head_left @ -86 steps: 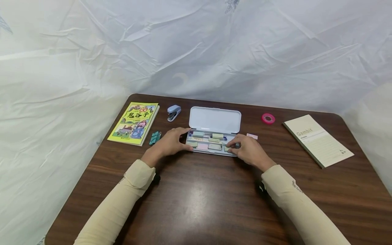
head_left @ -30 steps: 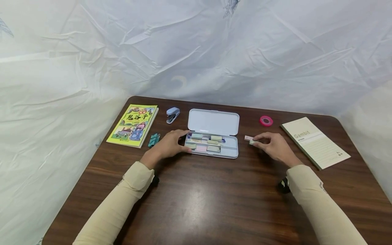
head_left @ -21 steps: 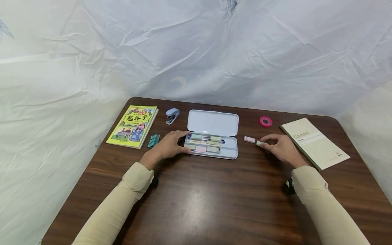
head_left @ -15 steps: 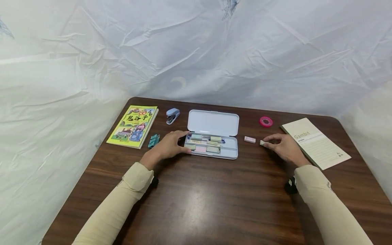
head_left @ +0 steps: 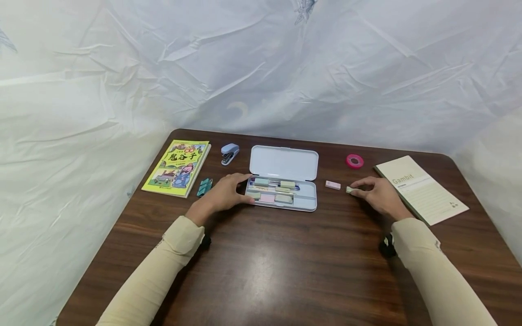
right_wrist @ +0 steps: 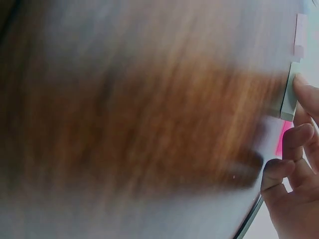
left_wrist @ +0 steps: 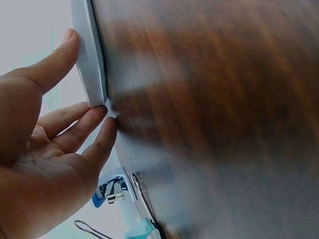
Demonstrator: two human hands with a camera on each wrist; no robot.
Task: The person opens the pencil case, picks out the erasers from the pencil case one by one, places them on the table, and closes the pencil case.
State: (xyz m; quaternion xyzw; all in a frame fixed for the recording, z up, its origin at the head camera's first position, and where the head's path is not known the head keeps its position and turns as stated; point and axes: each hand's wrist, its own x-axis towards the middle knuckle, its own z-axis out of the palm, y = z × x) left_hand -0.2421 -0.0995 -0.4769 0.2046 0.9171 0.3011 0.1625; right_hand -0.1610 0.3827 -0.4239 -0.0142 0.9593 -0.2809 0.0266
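A white pencil case (head_left: 306, 203) lies with its lid raised at the middle of the table. Several pastel erasers and some pens are inside it. My left hand (head_left: 223, 194) holds the case's left end, thumb at the front edge and fingers around the back corner; the left wrist view shows the thumb against the case wall (left_wrist: 90, 62). To the right of the case, my right hand (head_left: 380, 197) pinches a small pale green eraser (head_left: 348, 190) at the tabletop. A pink and white eraser (head_left: 332, 185) lies between that hand and the case.
Left of the case are a yellow book (head_left: 176, 168), a blue stapler (head_left: 230, 154) and a teal binder clip (head_left: 205, 187). A pink tape roll (head_left: 354, 160) and a cream notebook (head_left: 422, 190) lie on the right. A white sheet hangs behind the table (head_left: 261, 253).
My right hand has taken the pale green eraser from the case's right compartment and moved it right, past the pink eraser. My left hand has stayed on the case.
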